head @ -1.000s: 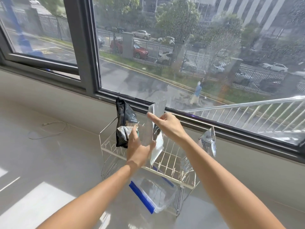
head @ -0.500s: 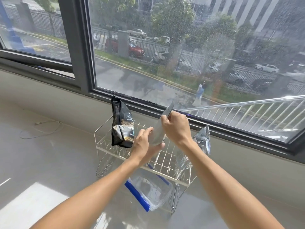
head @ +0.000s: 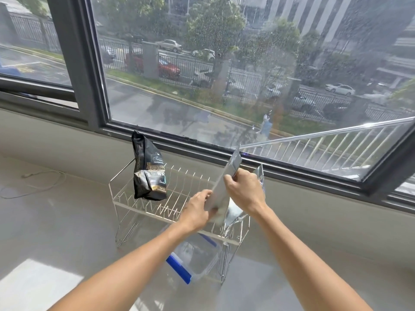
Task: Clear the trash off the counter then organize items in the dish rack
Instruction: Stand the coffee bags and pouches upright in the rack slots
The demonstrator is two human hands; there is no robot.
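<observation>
Pouch (head: 224,185) now rightward over rack (head: 143,207), pale counter (head: 56,232).

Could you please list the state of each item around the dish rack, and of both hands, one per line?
Dish rack: upright on the counter, holding pouches.
Black pouch: standing upright at the rack's left end.
Silver pouch: held tilted over the rack by both hands.
Second silver pouch: upright at the rack's right end, mostly hidden.
Clear bag with blue strip: lying under the rack.
Left hand: gripping the silver pouch's lower end.
Right hand: gripping its middle.
</observation>
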